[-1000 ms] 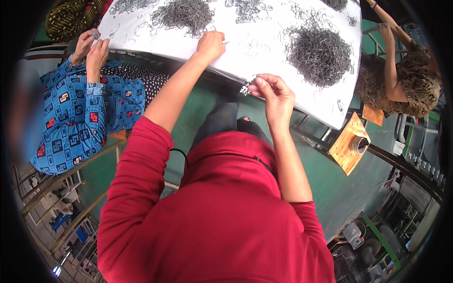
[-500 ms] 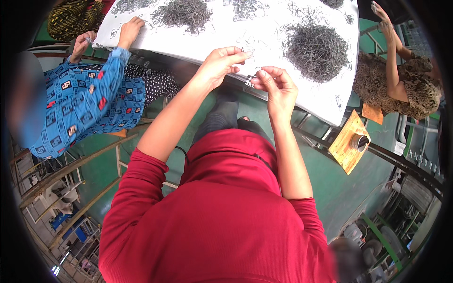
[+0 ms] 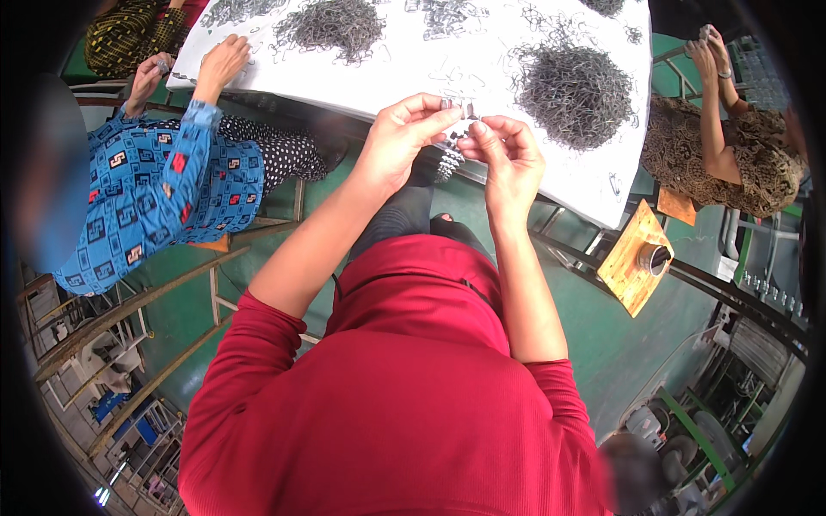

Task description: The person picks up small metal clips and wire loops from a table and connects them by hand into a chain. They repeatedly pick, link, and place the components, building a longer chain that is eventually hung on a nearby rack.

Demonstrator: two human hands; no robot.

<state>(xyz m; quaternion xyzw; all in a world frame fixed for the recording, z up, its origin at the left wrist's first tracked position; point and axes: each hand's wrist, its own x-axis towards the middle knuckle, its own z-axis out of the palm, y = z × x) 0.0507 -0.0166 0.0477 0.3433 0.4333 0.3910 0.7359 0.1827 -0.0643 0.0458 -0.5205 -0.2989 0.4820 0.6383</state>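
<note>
From the head view, the person's left hand point(image 3: 400, 138) and right hand point(image 3: 508, 155) meet just over the near edge of the white table point(image 3: 413, 60), fingertips almost touching. Between them sits a short row of small metal clips point(image 3: 459, 112), pinched by the left thumb and forefinger on one side and the right thumb and forefinger on the other; the remaining fingers of both hands are loosely curled. The step in hand looks like joining or lining up small wire pieces into a strip, and the next move would probably call for a steady pinch and fine alignment of the two ends, since the pieces are tiny and partly hidden by the fingers. Something small and pale hangs just below the hands, too blurred to identify.

Both forearms rise from the red sleeves point(image 3: 258, 344) at the near side, elbows bent, the left arm slanting in from the left, the right arm nearly straight up.

A dark heap of wire pieces point(image 3: 572, 90) lies on the table to the far right of the hands; another heap point(image 3: 331, 26) lies far left. A person in a blue patterned top point(image 3: 163, 189) works at the left, another person point(image 3: 731, 146) at the right.
</note>
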